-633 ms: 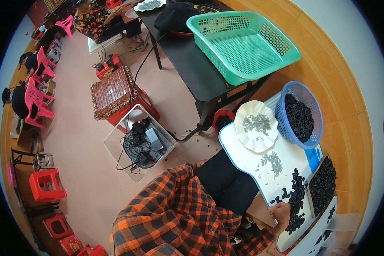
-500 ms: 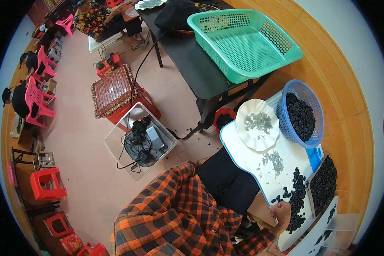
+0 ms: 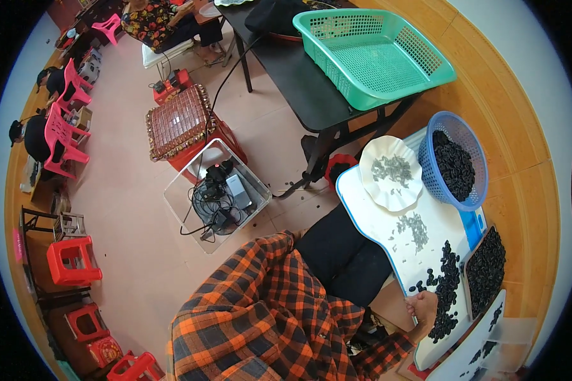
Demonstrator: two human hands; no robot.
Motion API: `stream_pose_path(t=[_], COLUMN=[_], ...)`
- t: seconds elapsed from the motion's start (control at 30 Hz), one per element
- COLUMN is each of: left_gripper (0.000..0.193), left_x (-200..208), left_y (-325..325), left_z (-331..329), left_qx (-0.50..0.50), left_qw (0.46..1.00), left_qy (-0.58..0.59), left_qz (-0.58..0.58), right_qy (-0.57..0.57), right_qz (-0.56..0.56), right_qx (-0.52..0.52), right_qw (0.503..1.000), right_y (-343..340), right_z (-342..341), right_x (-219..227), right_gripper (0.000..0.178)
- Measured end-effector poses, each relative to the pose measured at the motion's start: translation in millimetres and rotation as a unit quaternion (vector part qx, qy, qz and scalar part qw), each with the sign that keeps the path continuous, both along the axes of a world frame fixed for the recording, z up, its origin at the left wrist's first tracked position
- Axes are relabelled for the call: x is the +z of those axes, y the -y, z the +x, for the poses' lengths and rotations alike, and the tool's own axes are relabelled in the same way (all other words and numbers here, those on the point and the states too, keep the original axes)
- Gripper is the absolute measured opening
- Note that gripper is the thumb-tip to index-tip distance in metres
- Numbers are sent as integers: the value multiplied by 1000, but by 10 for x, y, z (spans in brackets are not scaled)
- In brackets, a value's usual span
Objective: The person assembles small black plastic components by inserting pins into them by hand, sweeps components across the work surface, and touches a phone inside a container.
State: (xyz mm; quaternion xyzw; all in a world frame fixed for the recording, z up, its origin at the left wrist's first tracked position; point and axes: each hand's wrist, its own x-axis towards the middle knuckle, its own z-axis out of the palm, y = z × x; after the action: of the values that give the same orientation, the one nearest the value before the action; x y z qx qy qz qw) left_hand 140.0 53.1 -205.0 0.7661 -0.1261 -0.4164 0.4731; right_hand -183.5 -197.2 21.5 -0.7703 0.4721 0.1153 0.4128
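My right hand [image 3: 423,307] is closed at the near edge of a white board [image 3: 405,272] with a blue rim, fingers pressed together. What they hold, if anything, is too small to make out. Just right of it lies a loose spread of black oval pieces [image 3: 448,286]. Farther up the board are small pale grey pieces [image 3: 413,230] and a white wavy-edged plate [image 3: 376,199] with more of them on it. My left arm is bent in its orange checked sleeve [image 3: 260,260]; a sliver of skin shows past the cuff, the fingers hidden.
A blue basket [image 3: 429,181] of black pieces stands at the board's far right, near a tray of black pieces [image 3: 486,270]. Beyond is a black table [image 3: 292,95] bearing a green basket [image 3: 356,95]. A clear bin [image 3: 260,202] of cables sits on the floor. Other people sit farther off.
The view has shifted a little, so the scene sits slightly higher and to the right. My right hand stays closed beside the black pieces.
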Motion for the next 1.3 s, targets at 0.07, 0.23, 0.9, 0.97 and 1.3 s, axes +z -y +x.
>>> stream_pose_path(t=[0.07,0.23,0.9,0.97,1.3], left_gripper=[97,96,63,62,58], left_x=[4,-157,205,-29,570], left_y=[-46,-238,-1615,-1682,-1154], left_z=[10,-358,-716,-562,-703], left_qx=[7,13,384,476,329], left_qw=[1000,999,810,813,854], left_qy=[5,-12,425,310,404], left_qz=[4,30,121,127,4], right_qy=[-4,8,37,32,35], right_qz=[5,3,-1,0,-84], right_qx=[-6,8,-8,2,14], right_qw=[1000,1000,999,999,996], right_y=[-43,-29,-8,-15,7], right_z=[45,-15,19,-70,-158], right_x=[46,14,8,-4,-122], right_gripper=[17,18,16,16,17])
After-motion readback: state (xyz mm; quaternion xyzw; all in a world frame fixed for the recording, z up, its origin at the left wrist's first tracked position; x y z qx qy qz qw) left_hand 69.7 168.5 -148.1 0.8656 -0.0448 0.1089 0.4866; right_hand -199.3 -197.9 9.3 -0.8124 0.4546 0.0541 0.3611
